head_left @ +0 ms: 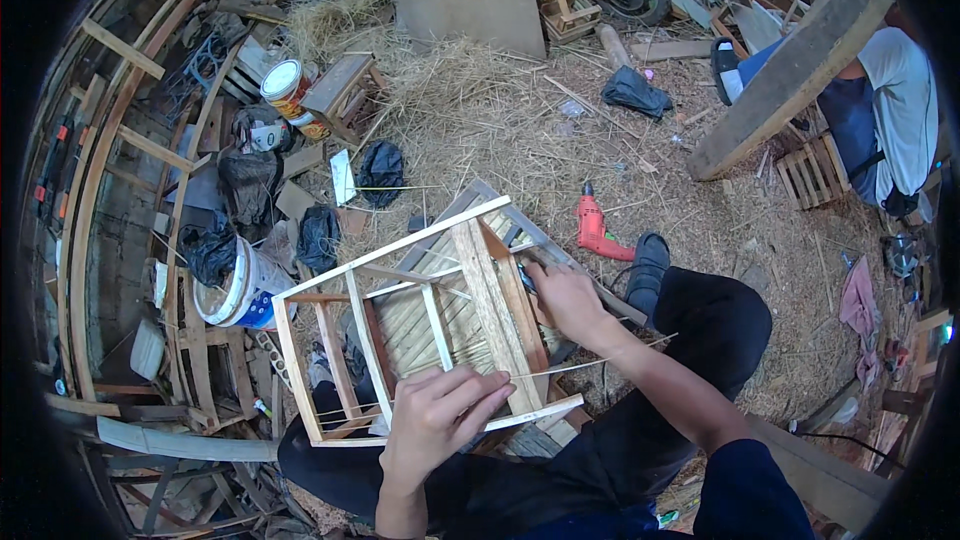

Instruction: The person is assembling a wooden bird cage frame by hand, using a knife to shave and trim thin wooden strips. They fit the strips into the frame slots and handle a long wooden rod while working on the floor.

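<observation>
L hand (440, 415) pinches a thin strip (590, 364) against the wooden frame (400, 325) on the lap. R hand (565, 298) grips a small tool (526, 278) on frame's top edge. Red drill (594, 227) on straw nearby.

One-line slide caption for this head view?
Seated on a straw-strewn floor, a person steadies a wooden frame with the left hand while the right hand works a small tool against it.

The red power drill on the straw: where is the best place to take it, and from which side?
Grip the red power drill at its handle, the lower part angling toward the dark shoe. It lies flat with its nose pointing away, so probably come from above on the near side, with the right hand closest.
</observation>
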Demonstrator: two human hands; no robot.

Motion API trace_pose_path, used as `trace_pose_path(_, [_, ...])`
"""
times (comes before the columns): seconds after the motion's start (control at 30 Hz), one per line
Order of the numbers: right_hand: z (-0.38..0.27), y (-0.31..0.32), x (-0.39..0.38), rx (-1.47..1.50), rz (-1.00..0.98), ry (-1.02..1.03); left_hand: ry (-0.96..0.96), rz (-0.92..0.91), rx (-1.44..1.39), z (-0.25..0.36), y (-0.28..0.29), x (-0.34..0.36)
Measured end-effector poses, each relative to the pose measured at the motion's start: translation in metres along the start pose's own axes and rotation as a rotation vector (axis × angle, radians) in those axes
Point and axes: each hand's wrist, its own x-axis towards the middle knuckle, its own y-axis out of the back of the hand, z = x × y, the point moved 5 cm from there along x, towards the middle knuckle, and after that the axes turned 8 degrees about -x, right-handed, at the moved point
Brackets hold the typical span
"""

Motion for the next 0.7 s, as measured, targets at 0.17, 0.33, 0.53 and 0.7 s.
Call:
trace_pose_path(0.17, [-0.003, 0.037, -0.005, 0.137, -0.095, -0.099, 0.013, 0.135, -0.014, -0.003, 0.019, -0.013])
trace_pose_path(0.33, [0.007, 0.094, -0.032, 0.048, -0.061, -0.169, 0.029, 0.143, 0.045, -0.009, 0.016, -0.015])
trace_pose_path(0.53, [0.048, 0.164, -0.091, 0.355, 0.4, -0.376, 0.045, 0.149, -0.001, -0.007, 0.008, -0.014])
trace_pose_path(0.7, [0.024, 0.2, -0.123, 1.06, 0.447, -0.622, 0.092, 0.179, -0.057, -0.005, 0.011, -0.013])
